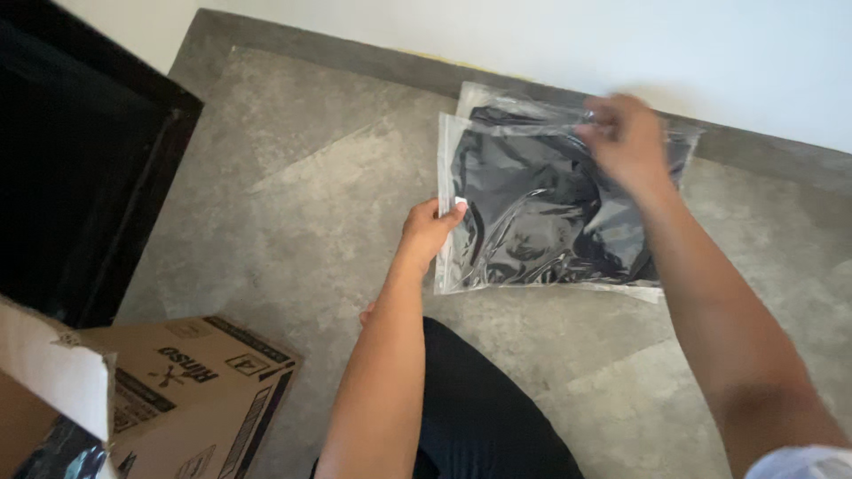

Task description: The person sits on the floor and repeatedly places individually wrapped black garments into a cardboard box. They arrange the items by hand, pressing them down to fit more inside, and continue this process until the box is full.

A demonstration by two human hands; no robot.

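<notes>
step: squaring clear bag [550, 213] of dark cloth, frame centre | left hand [426, 229] pinches left edge | right hand [626, 137] presses top edge, fingers curled | next likely needs a flat, even press

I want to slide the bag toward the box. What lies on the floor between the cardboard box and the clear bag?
In the head view, only the left hand and forearm cross between cardboard box and clear bag; otherwise bare grey floor.

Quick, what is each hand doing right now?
Left hand: closed, pinching the left edge of the clear plastic bag with dark cloth inside.
Right hand: on the bag's top edge, blurred; grip cannot be told.
</notes>
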